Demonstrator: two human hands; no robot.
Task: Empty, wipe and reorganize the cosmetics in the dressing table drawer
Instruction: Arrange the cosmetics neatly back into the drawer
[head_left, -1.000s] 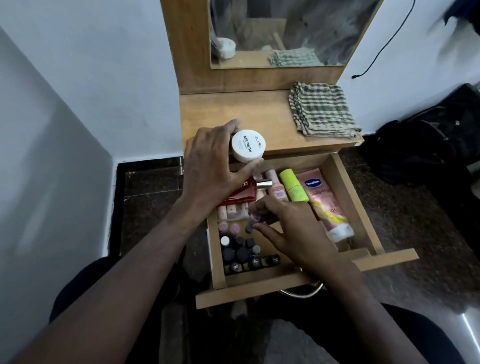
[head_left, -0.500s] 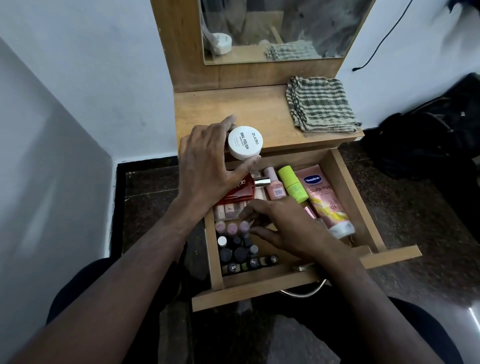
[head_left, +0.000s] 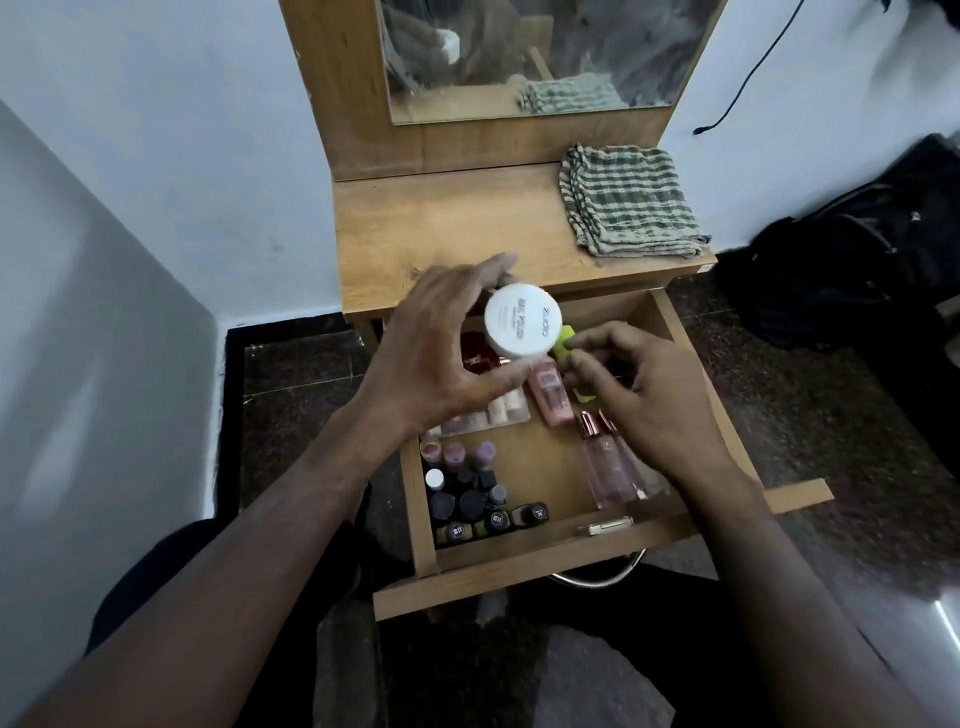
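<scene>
Head view is showing the emptying step: the left hand (head_left: 431, 358) is gripping a white jar (head_left: 522, 319) above the open drawer (head_left: 545, 558), while the right hand (head_left: 644, 384) is pinching a green tube (head_left: 563, 345) inside it. Next, both probably need setting on the table (head_left: 447, 223).

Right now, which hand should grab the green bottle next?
The right hand. Its fingers already curl around the green bottle in the drawer, while the left hand is busy holding the white jar.
</scene>
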